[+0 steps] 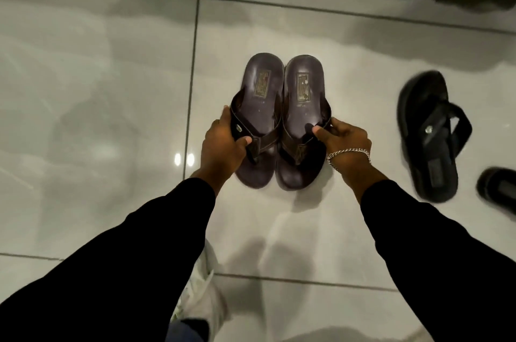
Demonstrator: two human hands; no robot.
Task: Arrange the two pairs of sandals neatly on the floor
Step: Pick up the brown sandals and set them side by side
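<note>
Glossy pale floor tiles [111, 90] fill the head view, and the brown sandals [279, 118] sit side by side, touching, heels away from the person. Left hand [223, 143] grips the left sandal's strap; right hand [344, 143] pinches the other's outer edge. First pair is being squared up. Next, likely, comes letting go and reaching right for the black sandal [430, 135], its partner [498, 188] at the frame edge.
</note>
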